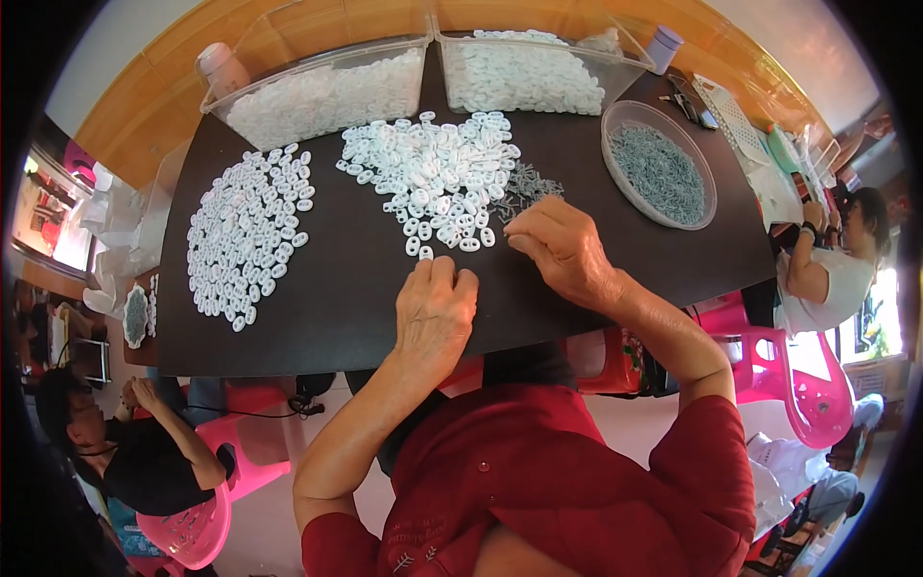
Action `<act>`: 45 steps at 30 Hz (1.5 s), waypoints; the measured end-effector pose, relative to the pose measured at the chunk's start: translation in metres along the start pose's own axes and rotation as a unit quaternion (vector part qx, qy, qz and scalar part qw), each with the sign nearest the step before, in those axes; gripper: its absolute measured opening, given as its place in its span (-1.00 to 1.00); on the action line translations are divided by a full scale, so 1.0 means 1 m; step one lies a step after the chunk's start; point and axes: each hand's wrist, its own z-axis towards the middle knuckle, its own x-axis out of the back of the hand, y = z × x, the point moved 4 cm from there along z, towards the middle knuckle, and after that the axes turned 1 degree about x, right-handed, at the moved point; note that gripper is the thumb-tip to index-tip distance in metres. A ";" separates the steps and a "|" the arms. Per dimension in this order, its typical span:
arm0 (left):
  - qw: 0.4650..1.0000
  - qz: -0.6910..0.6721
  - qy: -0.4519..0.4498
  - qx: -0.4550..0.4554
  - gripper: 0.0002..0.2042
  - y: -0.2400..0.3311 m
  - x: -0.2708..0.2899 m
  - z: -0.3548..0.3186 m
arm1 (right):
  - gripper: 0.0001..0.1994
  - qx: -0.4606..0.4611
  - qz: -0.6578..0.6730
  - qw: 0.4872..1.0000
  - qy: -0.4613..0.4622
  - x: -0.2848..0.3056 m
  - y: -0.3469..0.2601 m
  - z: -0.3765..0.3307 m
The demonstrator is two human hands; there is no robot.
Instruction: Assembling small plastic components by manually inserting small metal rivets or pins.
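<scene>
A heap of small white oval plastic pieces with two holes (433,173) spreads over the middle of the dark table. My left hand (435,306) is at the heap's near edge, fingers bent down and together at the tabletop. One white piece shows just past its fingertips; whatever lies under them is hidden. To its right, my right hand (562,245) is closed in a pinch, thumb against curled fingers, and what it holds is too small to make out. Just beyond that hand lies a small loose pile of thin grey screws or pins (527,188), beside the white heap.
Another group of white pieces (240,236) lies at left. Two clear bins (332,91) (529,77) of white pieces stand at the back. A round clear tub (709,197) of grey screws or pins sits at right. Other people (144,442) (827,260) sit at both sides.
</scene>
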 end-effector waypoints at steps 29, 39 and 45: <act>0.775 -0.547 0.125 0.290 -0.71 -0.024 0.016 -0.040 | -0.85 -0.323 0.389 0.860 -0.063 -0.054 -0.050 -0.018; 0.689 -0.602 0.199 0.351 -0.91 -0.020 0.007 -0.051 | -0.88 -0.297 0.415 0.860 0.023 -0.065 -0.066 -0.020; 0.664 -0.616 0.195 0.376 -0.92 -0.026 0.008 -0.054 | -0.90 -0.081 -0.010 0.995 0.052 -0.026 -0.038 -0.012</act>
